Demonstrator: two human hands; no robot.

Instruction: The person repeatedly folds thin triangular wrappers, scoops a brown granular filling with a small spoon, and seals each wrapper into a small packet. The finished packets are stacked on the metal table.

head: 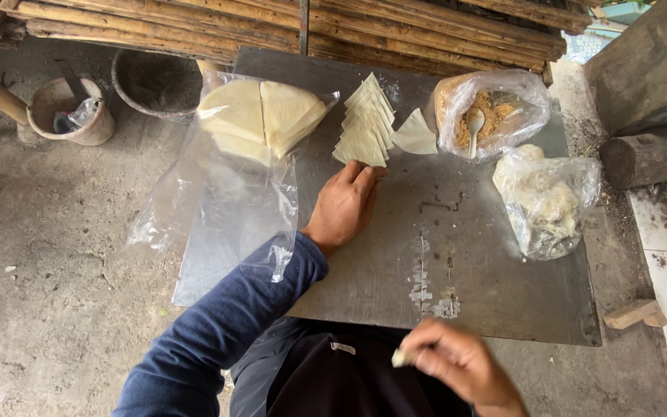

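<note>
Left hand (345, 205), fingers together, reaches the thin, floppy wrappers (364, 127) at upper centre; best lifted by an edge. Right hand (457, 363) pinches a small piece (401, 357).

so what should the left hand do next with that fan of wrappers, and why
Probably lift the nearest triangular wrapper off the fanned stack of wrappers. The left hand lies flat on the metal tabletop, fingertips at the stack's near edge, holding nothing. The right hand pinches a small pale piece near the body, so it looks occupied.
</note>
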